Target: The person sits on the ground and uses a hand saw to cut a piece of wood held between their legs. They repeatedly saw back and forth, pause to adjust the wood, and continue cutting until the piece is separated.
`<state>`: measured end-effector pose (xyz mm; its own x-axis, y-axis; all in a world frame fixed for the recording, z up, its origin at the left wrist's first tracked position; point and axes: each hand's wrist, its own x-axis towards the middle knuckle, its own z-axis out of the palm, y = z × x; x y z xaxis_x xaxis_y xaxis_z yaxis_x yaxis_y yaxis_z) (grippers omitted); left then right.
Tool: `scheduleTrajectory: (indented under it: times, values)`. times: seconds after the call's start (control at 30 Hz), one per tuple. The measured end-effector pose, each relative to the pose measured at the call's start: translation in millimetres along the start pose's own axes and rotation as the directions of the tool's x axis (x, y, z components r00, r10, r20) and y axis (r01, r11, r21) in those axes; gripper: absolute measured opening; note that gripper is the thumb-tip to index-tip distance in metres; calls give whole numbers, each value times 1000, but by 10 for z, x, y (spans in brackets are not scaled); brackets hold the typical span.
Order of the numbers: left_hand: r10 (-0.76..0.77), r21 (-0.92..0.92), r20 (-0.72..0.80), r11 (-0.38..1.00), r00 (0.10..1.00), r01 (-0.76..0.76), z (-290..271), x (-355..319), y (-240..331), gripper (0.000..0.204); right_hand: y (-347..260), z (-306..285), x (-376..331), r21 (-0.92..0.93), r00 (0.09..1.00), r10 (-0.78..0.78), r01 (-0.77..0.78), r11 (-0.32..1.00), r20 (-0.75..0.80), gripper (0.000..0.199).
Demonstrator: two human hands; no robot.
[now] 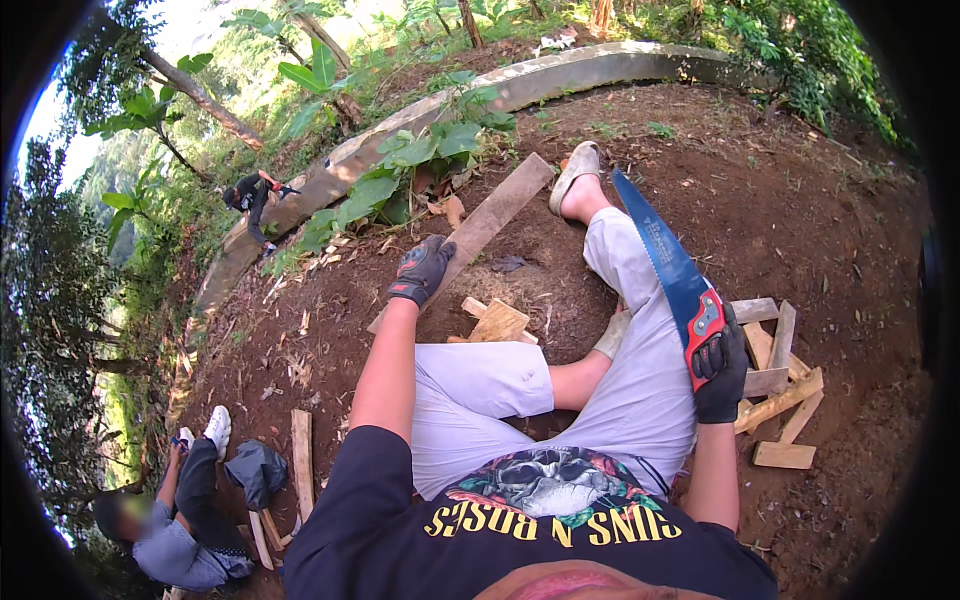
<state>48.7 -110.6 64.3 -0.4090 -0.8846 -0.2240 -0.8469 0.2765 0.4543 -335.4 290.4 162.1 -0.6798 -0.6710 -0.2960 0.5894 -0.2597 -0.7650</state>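
Both my hands wear dark work gloves. My left hand (pixel 422 270) is closed around a long, flat wooden board (pixel 492 218), which slants up and to the right toward my outstretched foot. My right hand (pixel 720 372) grips the red and black handle of a hand saw (pixel 668 258). The saw's dark blue blade points up and to the left, its toothed edge toward the board, and stands well apart from it. Between my legs and below the board lie several short cut wood pieces (pixel 498 321) on the soil.
A pile of cut wood pieces (pixel 783 400) lies on the brown soil to my right. A person (pixel 190 540) sits at the lower left near a plank (pixel 302 462). Another person (pixel 258 205) bends by the low concrete wall (pixel 520 88). Leafy plants (pixel 400 175) grow along the wall.
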Motion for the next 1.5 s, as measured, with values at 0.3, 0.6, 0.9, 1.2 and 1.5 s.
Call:
scheduleTrajectory:
  times: [0.3, 0.6, 0.9, 1.2, 1.5]
  values:
    - [-197, 337, 339, 938, 920, 77, -3, -263, 774, 63, -54, -198, 47, 110, 998, -36, 30, 994, 54, 50]
    - [-202, 236, 289, 962, 936, 135, 693, -611, 983, 111, -62, -151, 31, 34, 998, -20, 18, 999, 54, 53]
    - [-286, 466, 110, 861, 952, 205, 815, -1092, 1220, 122, -52, -222, 19, 48, 999, 0, -2, 999, 32, 50]
    - [-165, 443, 40, 887, 985, 131, 849, -1154, 1149, 104, -3, -221, 49, 31, 995, -25, 22, 999, 92, 51]
    - [-182, 420, 29, 894, 983, 153, 889, -1151, 1146, 98, -34, -279, 28, 119, 994, -18, 4, 993, 110, 51]
